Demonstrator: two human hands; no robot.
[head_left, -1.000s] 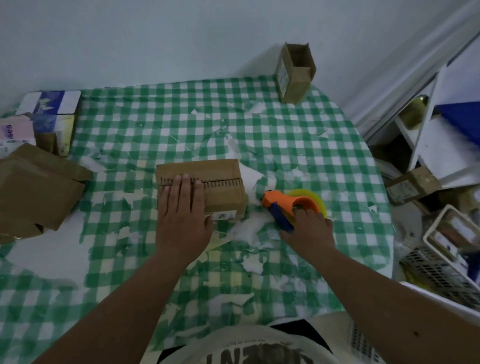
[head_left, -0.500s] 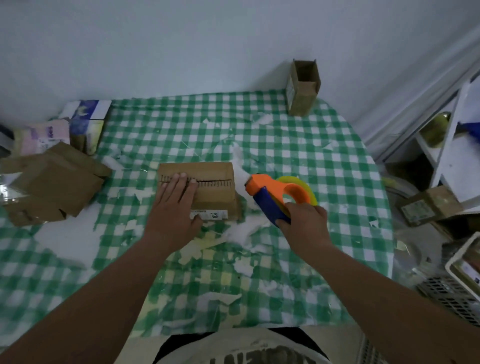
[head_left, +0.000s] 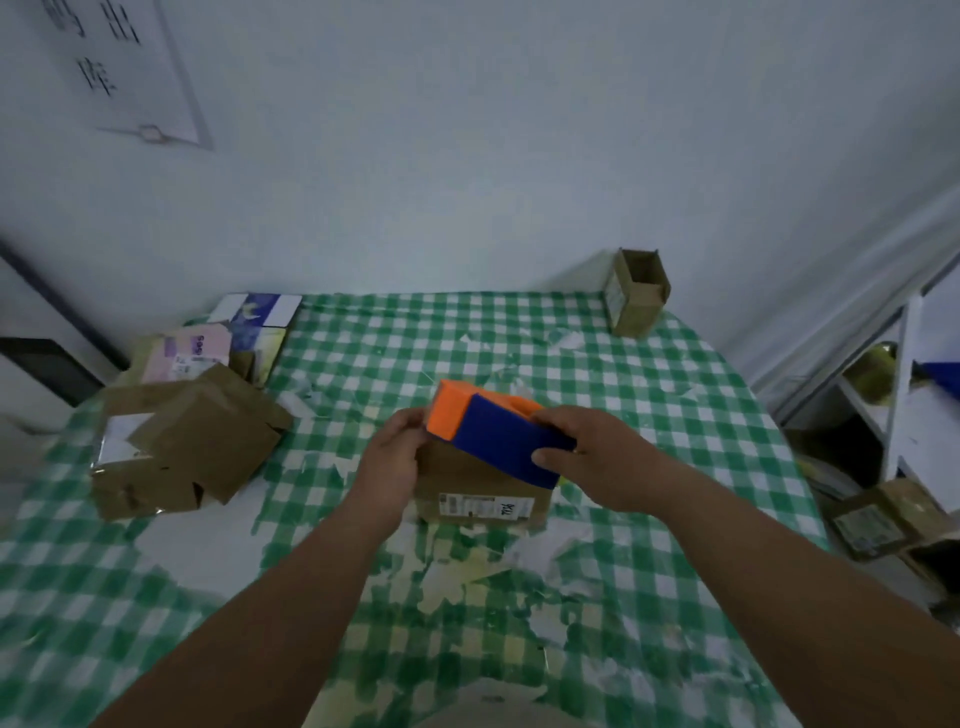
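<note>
Tape dispenser (head_left: 498, 441) gripped in R hand (head_left: 600, 457) rides atop cardboard box (head_left: 467, 483) mid green-check tablecloth (head_left: 675, 415), orange nose at 10 o'clock, prob. to lay a sealing strip; L hand (head_left: 392, 460) curls at box's 9 o'clock, grip unclear, prob. steadying.

Your tape dispenser (head_left: 493, 431) looks like smooth matt plastic, orange and blue. The box (head_left: 478, 493) under it is matt brown cardboard with a paper label. The checked tablecloth (head_left: 649, 395) looks worn, its print flaking.
</note>
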